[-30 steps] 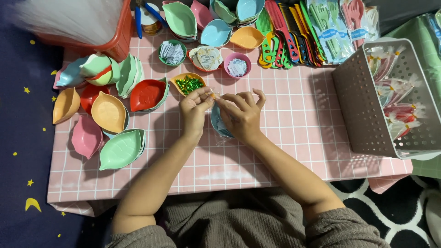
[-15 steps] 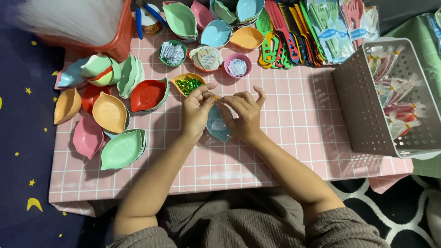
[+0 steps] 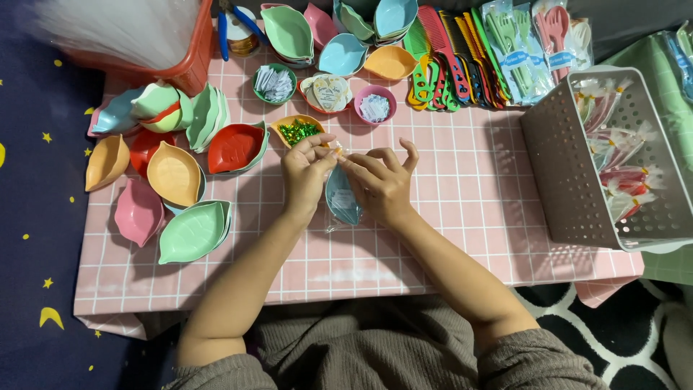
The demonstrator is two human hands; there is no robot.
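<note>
My left hand [image 3: 304, 173] and my right hand [image 3: 381, 184] meet over the middle of the pink checked table [image 3: 447, 238]. Between them hangs a clear bag with a blue leaf-shaped dish [image 3: 342, 198] inside. Both hands pinch the top of the bag with their fingertips. Just behind the left hand stands a small orange bowl of green sequins [image 3: 297, 131].
Many leaf-shaped dishes in several colours [image 3: 180, 173] lie on the left. Small bowls [image 3: 375, 107] and stacked dishes are at the back, with combs and packed cutlery [image 3: 462, 58]. A grey perforated basket [image 3: 570, 188] with wrapped items stands right. A red bin [image 3: 180, 65] is far left.
The bagged blue dish has come out from under my hands and now hangs between them. Both hands have shifted slightly toward the back, fingertips pinching the bag's top.
</note>
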